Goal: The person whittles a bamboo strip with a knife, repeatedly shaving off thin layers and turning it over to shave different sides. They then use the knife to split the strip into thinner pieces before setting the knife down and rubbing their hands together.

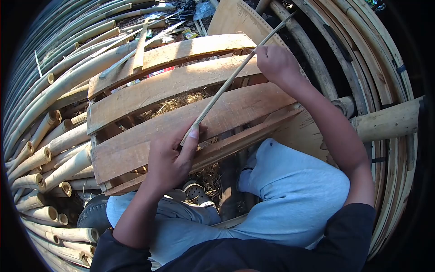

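Note:
A long thin bamboo strip runs diagonally over the slatted wooden bench, its lower end at my left hand and its far end past my right. My left hand pinches the lower end, with the thumb pressed along the strip. Farther up, my right hand is closed in a fist around the strip, and the upper length sticks out beyond the knuckles. Beneath both hands lie the bench's wooden planks, with gaps between them.
Stacked bamboo poles crowd the left side. On the far plank lies a flat wooden piece. A thick bamboo pole juts in at the right, near long curved-looking slats. Shavings show through the gaps; my legs are below.

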Tool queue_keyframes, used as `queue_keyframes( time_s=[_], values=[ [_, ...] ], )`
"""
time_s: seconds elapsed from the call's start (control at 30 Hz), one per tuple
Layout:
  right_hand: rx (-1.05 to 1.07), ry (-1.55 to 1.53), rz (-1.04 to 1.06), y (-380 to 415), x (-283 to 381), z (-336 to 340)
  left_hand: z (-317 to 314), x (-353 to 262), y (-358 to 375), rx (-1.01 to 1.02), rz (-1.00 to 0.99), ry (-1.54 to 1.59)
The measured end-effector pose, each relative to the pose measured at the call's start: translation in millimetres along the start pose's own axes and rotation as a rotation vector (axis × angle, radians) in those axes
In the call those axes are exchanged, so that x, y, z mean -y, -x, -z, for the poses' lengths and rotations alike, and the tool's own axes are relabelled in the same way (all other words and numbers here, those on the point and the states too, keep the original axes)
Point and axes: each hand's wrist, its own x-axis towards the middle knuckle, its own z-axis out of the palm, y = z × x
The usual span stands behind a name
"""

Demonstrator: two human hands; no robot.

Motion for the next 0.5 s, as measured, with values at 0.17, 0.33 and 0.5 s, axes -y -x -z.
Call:
queue_keyframes(
  time_s=[0.17,0.33,0.5],
  values=[
    [-0.006,-0.013,-0.284,-16,-15,16,0,-6,-1,0.002,-0.019,-0.035],
    [0.162,-0.108,0.192,63,66,22,3,-3,-3,0.021,0.012,-0.062],
    [0.026,-0.268,0.290,54,54,5,1,-3,-4,-0.044,0.012,0.028]
  ],
)
